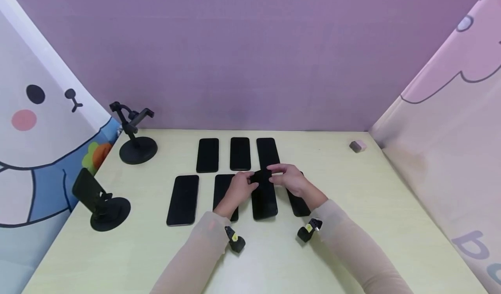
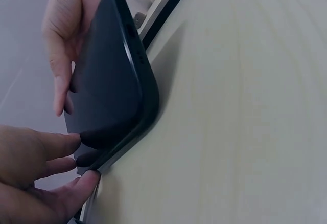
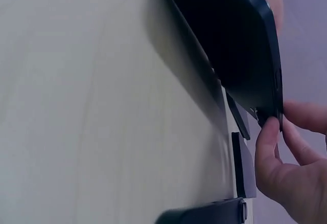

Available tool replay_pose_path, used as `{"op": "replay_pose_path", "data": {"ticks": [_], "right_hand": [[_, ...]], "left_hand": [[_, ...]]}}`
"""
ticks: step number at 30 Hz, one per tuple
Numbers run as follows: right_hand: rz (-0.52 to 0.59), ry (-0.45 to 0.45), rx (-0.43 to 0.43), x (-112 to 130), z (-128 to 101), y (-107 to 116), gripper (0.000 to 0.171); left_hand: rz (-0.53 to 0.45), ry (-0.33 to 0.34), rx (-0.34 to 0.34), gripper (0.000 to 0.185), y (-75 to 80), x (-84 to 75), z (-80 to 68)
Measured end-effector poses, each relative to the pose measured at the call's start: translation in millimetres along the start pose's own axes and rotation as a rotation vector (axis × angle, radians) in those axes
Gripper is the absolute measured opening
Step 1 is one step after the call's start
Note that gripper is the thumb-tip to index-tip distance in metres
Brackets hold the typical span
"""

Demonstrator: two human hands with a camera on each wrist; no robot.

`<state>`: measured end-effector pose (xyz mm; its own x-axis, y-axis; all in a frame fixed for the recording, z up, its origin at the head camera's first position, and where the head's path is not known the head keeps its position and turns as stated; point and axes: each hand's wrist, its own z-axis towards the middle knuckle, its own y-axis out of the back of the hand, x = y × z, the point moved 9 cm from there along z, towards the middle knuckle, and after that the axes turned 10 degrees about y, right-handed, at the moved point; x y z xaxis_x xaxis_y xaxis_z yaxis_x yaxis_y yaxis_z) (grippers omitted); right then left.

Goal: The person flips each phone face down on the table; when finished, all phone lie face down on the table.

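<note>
In the head view, my two hands hold one black smartphone (image 1: pixel 265 203) by its far end, tilted up from the table. The left hand (image 1: pixel 238 188) pinches its left edge between thumb and fingertips; the left wrist view shows this grip on the phone (image 2: pixel 110 75) close up. At the opposite edge, the right hand (image 1: pixel 291 181) pinches a corner of the phone (image 3: pixel 235 40). Beside the left hand lies another black phone (image 1: pixel 224 184), partly covered by it. The right hand and wrist partly hide one more phone (image 1: pixel 298 205).
Three phones lie in a back row, among them a left one (image 1: pixel 207 155) and a right one (image 1: pixel 268 150). Another phone (image 1: pixel 182 200) is at front left. Two black stands, one rear (image 1: pixel 138 150) and one nearer (image 1: pixel 111 213), occupy the left side. A small block (image 1: pixel 357 146) sits back right.
</note>
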<state>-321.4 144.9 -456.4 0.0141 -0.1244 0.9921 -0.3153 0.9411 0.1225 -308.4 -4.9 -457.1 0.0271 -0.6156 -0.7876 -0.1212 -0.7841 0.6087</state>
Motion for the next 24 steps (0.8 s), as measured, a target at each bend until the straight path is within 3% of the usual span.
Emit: {"op": "replay_pose_path", "data": {"ticks": [4, 9, 24], "right_hand": [[0.076, -0.016, 0.012, 2.4, -1.5, -1.1, 0.045], [0.126, 0.015, 0.027, 7.4, -2.7, -1.8, 0.047], [0.198, 0.059, -0.001, 15.1, -5.3, -2.1, 0.049]], "left_hand": [[0.011, -0.031, -0.003, 0.037, -1.0, -4.7, 0.0], [-0.033, -0.024, 0.004, 0.039, -3.7, -6.6, 0.6], [-0.296, 0.001, 0.014, 0.040, -7.8, -6.6, -3.8]]}}
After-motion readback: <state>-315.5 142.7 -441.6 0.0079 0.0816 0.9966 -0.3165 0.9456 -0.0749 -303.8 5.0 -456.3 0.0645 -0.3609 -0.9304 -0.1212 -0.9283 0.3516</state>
